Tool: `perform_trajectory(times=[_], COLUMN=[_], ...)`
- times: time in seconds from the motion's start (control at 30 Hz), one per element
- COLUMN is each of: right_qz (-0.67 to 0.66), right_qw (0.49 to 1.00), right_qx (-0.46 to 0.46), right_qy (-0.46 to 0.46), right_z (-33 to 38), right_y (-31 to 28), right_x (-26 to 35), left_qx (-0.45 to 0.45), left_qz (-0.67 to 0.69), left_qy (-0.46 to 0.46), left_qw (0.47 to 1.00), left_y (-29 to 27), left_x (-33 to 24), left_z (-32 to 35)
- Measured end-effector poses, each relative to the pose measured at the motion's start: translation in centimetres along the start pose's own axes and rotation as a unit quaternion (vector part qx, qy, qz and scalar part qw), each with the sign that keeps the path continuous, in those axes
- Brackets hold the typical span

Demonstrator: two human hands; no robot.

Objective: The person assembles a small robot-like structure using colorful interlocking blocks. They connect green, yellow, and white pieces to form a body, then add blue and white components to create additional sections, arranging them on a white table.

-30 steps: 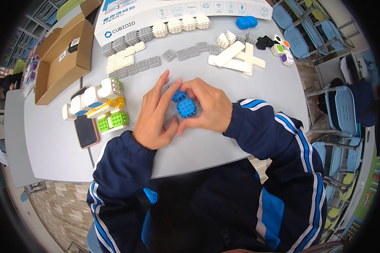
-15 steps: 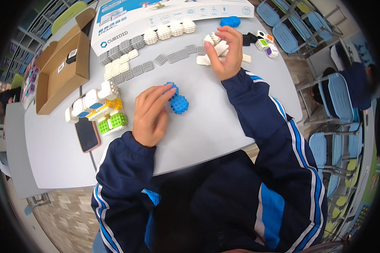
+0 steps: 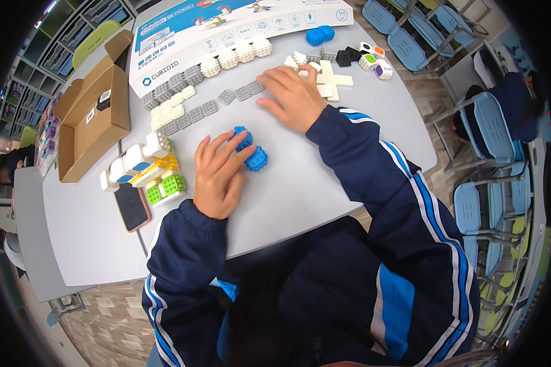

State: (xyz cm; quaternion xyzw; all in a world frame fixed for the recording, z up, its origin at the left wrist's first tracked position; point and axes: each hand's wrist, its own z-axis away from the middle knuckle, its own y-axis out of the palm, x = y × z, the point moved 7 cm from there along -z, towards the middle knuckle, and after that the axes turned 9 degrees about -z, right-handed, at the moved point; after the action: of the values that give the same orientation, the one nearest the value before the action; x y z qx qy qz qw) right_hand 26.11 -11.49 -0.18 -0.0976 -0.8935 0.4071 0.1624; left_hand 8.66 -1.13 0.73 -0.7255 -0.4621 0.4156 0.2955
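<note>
Since half a second ago the right hand (image 3: 295,96) has slid a little left along the far row of parts, from the white pieces toward the flat grey tiles (image 3: 242,95), while the left hand (image 3: 217,177) has stayed on the blue blocks (image 3: 251,150), which have not shifted on the bench (image 3: 300,196). That suggests the blue assembly is being kept in place while another part is sought. Nearest, the left hand lies palm down with its fingers curled loosely over the left side of the blue blocks, thumb and fingertips touching them, steadying rather than lifting. Just left of it sit a green block (image 3: 164,188), a yellow block (image 3: 159,165), several white blocks with blue faces (image 3: 134,164) and a dark phone (image 3: 132,208) lying flat. Farther off, the right hand rests flat and spread, fingers pointing left, its tips beside the grey tiles; whether it grips anything underneath cannot be told. To its right lies a white cross piece (image 3: 330,78), then black blocks (image 3: 348,56) and small white cubes with coloured faces (image 3: 373,61). At the far edge are another blue block (image 3: 319,35), a row of grey and white studded cubes (image 3: 226,60), a printed sheet (image 3: 239,21) and, far left, an open cardboard box (image 3: 95,119).
</note>
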Motion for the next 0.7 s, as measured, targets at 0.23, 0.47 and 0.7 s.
perform_trajectory(times=[0.23,0.47,0.7], right_qz=[0.011,-0.100,-0.041], right_qw=[0.999,0.992,0.969], right_qx=[-0.025,0.026,0.171], right_qy=[-0.020,-0.078,-0.175], right_z=[-1.0,-4.3,-11.1], right_y=[0.7,3.2,8.7], right_x=[1.2,4.5,7.3], left_qx=[0.001,-0.006,-0.025], left_qz=[0.000,0.008,0.002], left_qy=[-0.030,-0.021,0.039], left_qw=[1.000,1.000,0.999], left_y=[0.3,0.5,-0.2], left_x=[0.4,0.5,-0.6], left_z=[0.3,0.4,0.4])
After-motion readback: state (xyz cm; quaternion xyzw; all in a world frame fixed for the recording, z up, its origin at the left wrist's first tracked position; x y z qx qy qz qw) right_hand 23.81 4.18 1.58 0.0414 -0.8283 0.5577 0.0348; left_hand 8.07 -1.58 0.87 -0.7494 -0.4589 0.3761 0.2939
